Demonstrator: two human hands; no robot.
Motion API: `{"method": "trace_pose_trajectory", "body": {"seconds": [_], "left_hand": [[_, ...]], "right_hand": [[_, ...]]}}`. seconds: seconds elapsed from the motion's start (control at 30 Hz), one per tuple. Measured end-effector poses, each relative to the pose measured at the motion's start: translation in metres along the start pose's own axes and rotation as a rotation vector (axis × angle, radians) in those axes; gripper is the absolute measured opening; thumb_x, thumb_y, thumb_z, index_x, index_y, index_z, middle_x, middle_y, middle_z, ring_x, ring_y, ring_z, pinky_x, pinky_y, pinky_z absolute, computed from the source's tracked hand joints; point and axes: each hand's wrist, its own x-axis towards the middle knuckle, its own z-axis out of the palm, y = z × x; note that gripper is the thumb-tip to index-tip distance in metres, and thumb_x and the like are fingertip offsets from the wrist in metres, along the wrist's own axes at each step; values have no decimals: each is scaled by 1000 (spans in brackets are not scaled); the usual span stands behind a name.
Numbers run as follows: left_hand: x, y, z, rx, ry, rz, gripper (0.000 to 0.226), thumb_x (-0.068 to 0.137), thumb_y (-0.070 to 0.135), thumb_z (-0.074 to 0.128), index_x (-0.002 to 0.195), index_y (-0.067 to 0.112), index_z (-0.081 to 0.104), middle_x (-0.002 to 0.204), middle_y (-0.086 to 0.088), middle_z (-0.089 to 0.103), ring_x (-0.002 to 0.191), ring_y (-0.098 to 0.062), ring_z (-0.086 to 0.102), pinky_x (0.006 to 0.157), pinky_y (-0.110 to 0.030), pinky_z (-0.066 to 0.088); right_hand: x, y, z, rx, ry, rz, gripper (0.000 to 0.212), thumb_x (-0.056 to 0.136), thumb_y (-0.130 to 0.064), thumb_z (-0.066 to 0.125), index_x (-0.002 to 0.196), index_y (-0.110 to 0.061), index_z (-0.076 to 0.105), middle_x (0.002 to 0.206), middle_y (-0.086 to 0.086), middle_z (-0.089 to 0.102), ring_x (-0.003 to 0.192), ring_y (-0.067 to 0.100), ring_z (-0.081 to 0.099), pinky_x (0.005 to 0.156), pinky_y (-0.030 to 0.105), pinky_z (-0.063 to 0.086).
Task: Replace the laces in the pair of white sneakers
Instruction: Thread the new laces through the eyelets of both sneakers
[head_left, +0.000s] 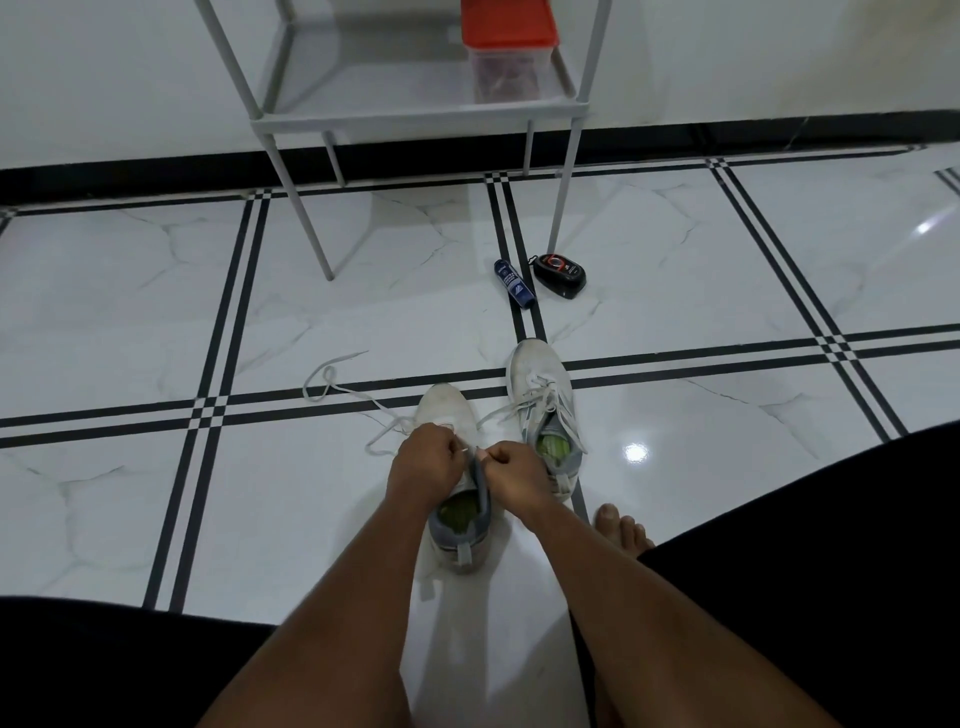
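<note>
Sneakers (452, 467) — toes away, lengthwise

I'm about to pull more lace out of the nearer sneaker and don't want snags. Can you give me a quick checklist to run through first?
1. Both hands on the lace: ok. The left hand and right hand pinch at the tongue of the nearer white sneaker with green insole.
2. Loose end free: ok. The white flat lace trails left over the floor, under nothing.
3. Sneaker steady: cannot tell; nothing braces it.
4. Which eyelets remain threaded: cannot tell, hands hide them.
5. Farther white sneaker: not ok, fully laced, ends lying loose.
6. Replacement laces at hand: cannot tell; none plainly visible.
</note>
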Motion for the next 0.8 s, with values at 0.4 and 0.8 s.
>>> {"method": "trace_pose_trajectory", "body": {"seconds": [0.4, 0.8], "left_hand": [[1, 4, 3, 139, 18, -2, 15, 94, 27, 59, 95, 20, 73, 108, -1, 65, 101, -28, 62, 91, -42, 41], [-28, -4, 1, 154, 228, -202, 45, 101, 63, 48, 106, 20, 62, 107, -3, 60, 94, -28, 65, 72, -38, 53]], "right_hand": [[4, -3, 0, -212, -34, -179, 23, 99, -35, 61, 85, -22, 72, 81, -3, 71, 80, 19, 65, 74, 37, 53], [23, -19, 12, 169, -30, 125, 37, 91, -24, 70, 57, -10, 64, 57, 1, 56, 61, 18, 54, 63, 35, 46]]}}
